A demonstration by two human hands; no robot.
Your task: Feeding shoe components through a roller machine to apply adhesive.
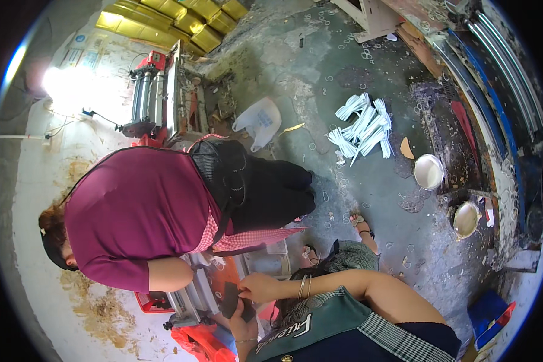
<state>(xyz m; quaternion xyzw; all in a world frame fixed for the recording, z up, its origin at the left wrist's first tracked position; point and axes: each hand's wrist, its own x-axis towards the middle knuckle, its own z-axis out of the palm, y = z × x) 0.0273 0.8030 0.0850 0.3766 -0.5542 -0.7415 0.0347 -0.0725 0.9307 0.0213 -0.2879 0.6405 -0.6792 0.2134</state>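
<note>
My right hand, with bangles on the wrist, reaches in from the right and pinches the upper edge of a dark flat piece. My left hand comes up from below and grips the lower part of the same piece. The piece lies over the rollers of a red machine in front of me. A green apron and checked cloth cover my lap. A co-worker in a maroon top bends over the machine from the left, with a forearm close to my hands.
White strip bundles and a white plastic bag lie on the grey floor among several scattered rings. Two round metal bowls sit at right. A second machine, yellow crates and a blue box stand around.
</note>
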